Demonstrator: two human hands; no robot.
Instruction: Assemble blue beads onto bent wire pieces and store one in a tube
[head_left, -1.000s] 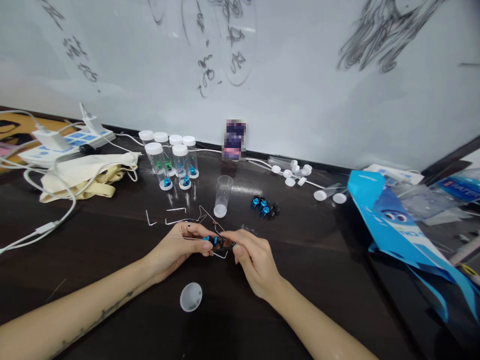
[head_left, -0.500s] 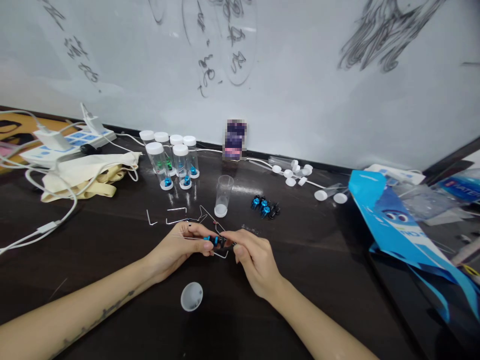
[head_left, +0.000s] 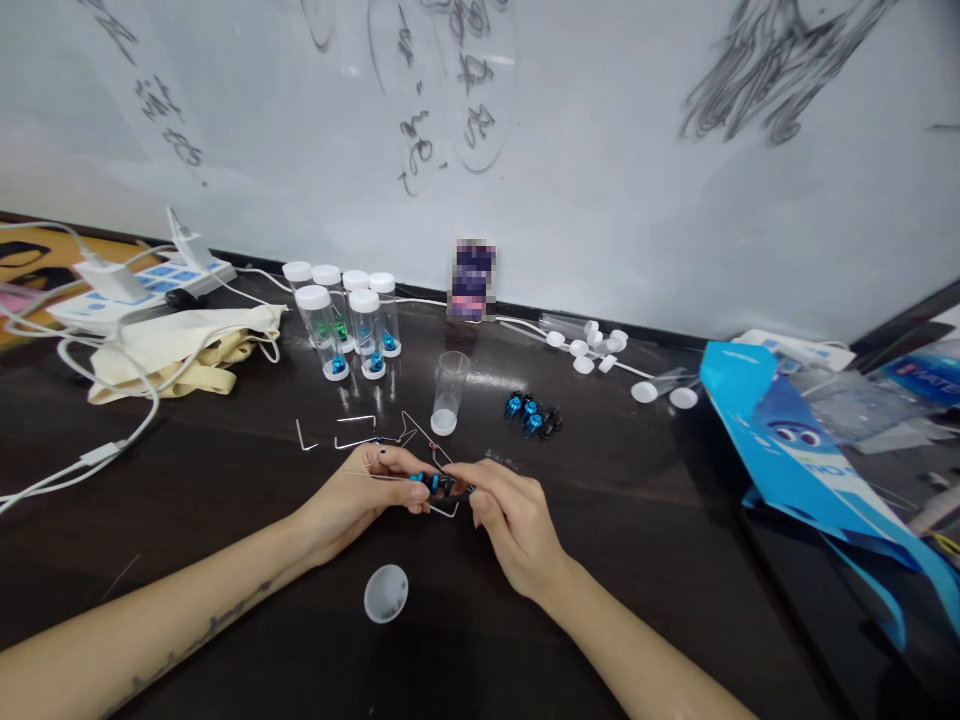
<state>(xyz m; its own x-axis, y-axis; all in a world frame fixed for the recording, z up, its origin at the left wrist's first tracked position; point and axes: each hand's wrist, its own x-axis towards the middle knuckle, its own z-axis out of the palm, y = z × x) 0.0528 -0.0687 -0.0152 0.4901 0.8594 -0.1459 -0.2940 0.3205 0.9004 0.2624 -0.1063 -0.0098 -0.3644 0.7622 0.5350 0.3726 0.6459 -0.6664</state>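
Observation:
Pinched between the fingers of my left hand [head_left: 379,482] is a small blue-and-black metal part [head_left: 433,483]. Thin wires trail from that hand, and a bent hex key [head_left: 450,512] sticks out below its fingertips. My right hand [head_left: 514,515] is closed at the part's black end, thumb against fingers; a thin dark piece there is mostly hidden by them. Just beyond both hands lies a bent wire [head_left: 420,430]. Several L-shaped hex keys [head_left: 356,441] rest to its left. Nearer to me stands a small white cup [head_left: 386,594] with tiny dark pieces inside.
An uncapped clear tube [head_left: 450,390] stands beyond my hands, beside several blue and black parts [head_left: 531,412]. Capped tubes [head_left: 367,335] are grouped at the back left. White caps [head_left: 583,365] lie at the back right. Cables [head_left: 97,455] and a blue bag [head_left: 795,430] flank the workspace.
The whole view has shifted slightly. Both hands keep nearly the same pose around the blue-and-black part.

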